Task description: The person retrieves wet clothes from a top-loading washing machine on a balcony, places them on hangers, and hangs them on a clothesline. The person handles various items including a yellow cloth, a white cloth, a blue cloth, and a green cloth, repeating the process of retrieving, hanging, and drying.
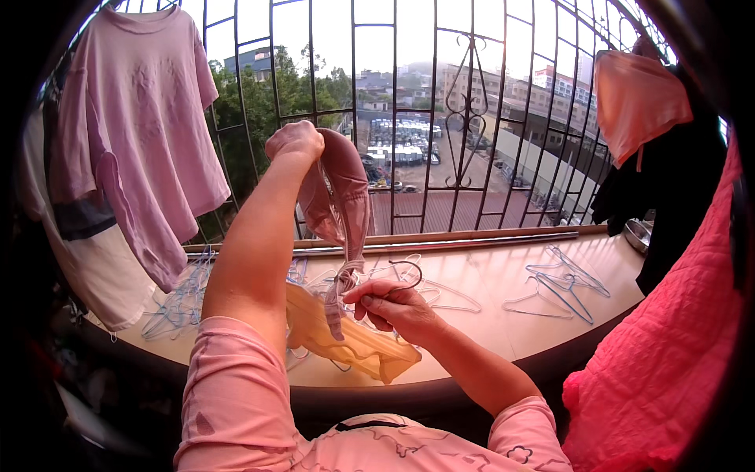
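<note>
My left hand (296, 141) is raised in front of the window bars, closed on the upper end of a mauve bra (348, 171), which hangs down in a loop. Lower and to the right, my right hand (392, 307) grips a wire hanger by its dark hook (416, 271), near the bra's dangling straps. How the straps lie on the hanger is hard to tell. A yellow garment (354, 336) hangs or lies below my right hand, partly behind it, over the ledge.
Wire hangers (569, 283) lie on the pale ledge (489, 336), in a tangle at the left. A pink T-shirt (147, 88) hangs left. An orange cloth (640, 100), black garments and a bright pink quilted cloth (660, 342) hang right. A metal bowl (638, 236) stands at the back right.
</note>
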